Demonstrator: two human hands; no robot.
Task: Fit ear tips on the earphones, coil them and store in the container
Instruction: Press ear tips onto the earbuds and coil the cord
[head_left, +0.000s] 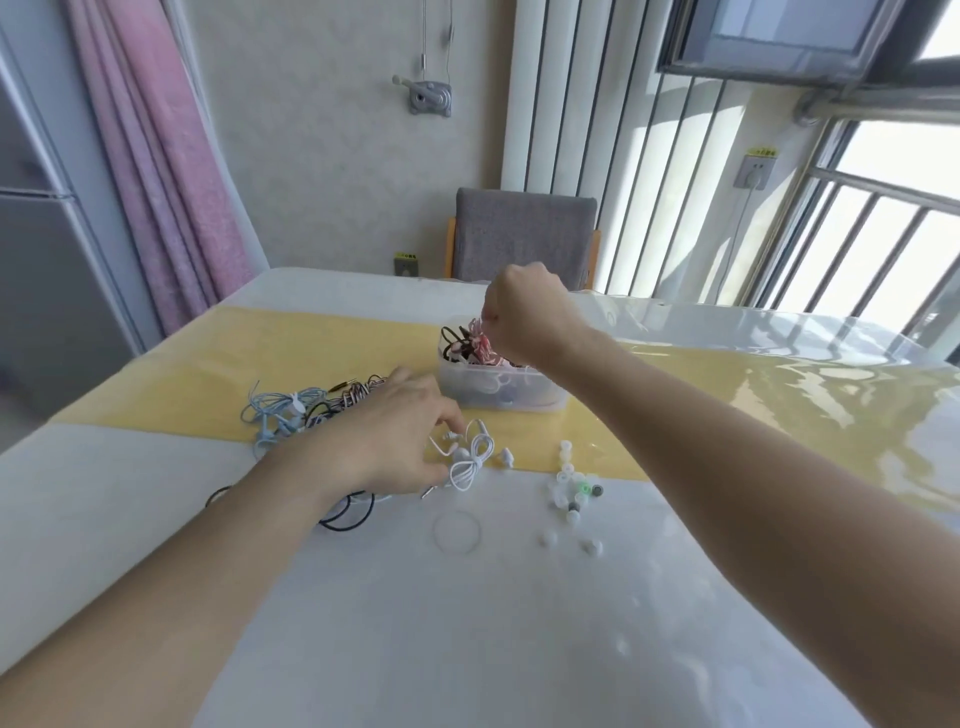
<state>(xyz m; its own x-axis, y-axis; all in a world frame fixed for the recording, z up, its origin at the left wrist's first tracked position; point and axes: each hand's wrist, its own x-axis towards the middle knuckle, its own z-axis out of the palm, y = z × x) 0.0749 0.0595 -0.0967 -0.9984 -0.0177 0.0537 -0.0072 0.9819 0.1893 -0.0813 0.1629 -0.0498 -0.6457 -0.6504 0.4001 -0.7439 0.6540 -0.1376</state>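
Pinching pink earphones (480, 345) over the container (501, 397), right hand (524, 312); left hand (400, 441) grips white earphones (467, 457) (no legible writing).

Bright daylight from window (883, 208) at right, blown out white. Strong glare streaks on glossy table (753, 374). Soft shadows only. Wide-angle bending at edges; overall slightly soft, forearms blurry near bottom.

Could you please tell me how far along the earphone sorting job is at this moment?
Partly done: the container already holds several coiled earphones. In hand: the right hand is over it at a pink-patterned set, while the left hand reaches for the white earphones. Left: the blue earphones, black cables and loose ear tips.
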